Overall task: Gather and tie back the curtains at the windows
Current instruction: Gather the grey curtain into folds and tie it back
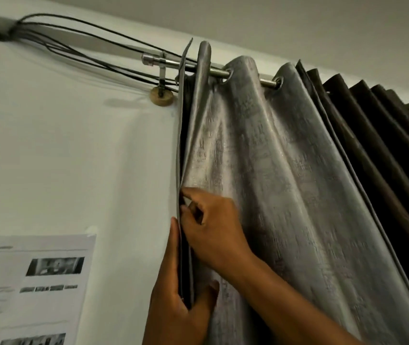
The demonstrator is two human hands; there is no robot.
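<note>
Two curtains: a silver-grey curtain (260, 170) with a mottled sheen hangs beside a dark brown curtain (382, 145), which is bunched into tight pleats on the right.
Hanging: both hang from a metal rod (218, 72) that passes through eyelets in the grey fabric, high on the wall just under the ceiling.
Long axis: the grey curtain runs top to bottom; its folds fan out and lean rightward toward the lower right.
Leading edge: its left hem (180, 145) stands nearly vertical, turned edge-on, just beside the white wall (74, 158).
Left hand: the left hand (176, 302) grips that hem from below, fingers behind the fabric, thumb curled over the front fold.
Right hand: the right hand (211, 227) sits just above, fingertips bent in against the same edge, pinching the fold.
Position: both hands meet at the lower left part of the grey curtain, well below the rod.
Surroundings: black cables (74, 43) run along the wall to the rod bracket; a printed sheet (34, 282) is stuck on the wall at lower left.
</note>
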